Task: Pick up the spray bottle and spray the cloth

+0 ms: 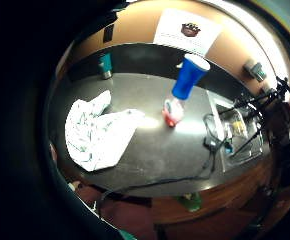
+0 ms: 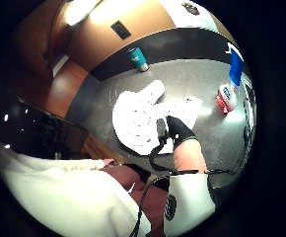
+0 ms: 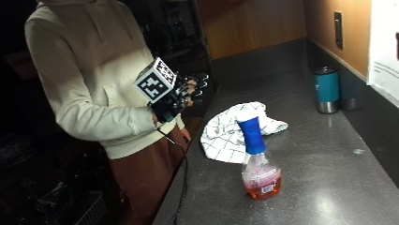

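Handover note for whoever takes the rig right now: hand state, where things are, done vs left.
Right hand: raised at the person's chest beside the counter, fingers relaxed, holding nothing.
Spray bottle: upright on the counter, blue sprayer on top, untouched.
Cloth: white checked, crumpled on the counter just behind the bottle.
Teal tumbler: by the wall, not part of the job.
Done: nothing yet.
Left: grasp the bottle, lift it, spray the cloth.
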Available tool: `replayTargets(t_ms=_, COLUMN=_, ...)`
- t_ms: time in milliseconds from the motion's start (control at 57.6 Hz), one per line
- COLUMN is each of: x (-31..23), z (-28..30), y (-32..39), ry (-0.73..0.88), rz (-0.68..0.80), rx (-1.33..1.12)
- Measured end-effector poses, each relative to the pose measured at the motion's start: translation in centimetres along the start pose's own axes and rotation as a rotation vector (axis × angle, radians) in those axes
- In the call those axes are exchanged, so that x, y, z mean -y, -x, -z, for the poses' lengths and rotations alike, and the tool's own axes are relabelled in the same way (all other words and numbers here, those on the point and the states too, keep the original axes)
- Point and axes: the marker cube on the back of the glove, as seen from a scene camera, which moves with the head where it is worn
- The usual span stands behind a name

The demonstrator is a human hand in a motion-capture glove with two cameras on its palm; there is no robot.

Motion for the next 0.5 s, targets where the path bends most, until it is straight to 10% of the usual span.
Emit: replayTargets(t_ms=503, x=-2.1, z=1.7, y=-8.6, ry=-0.036, rz=-0.215, rx=-0.015)
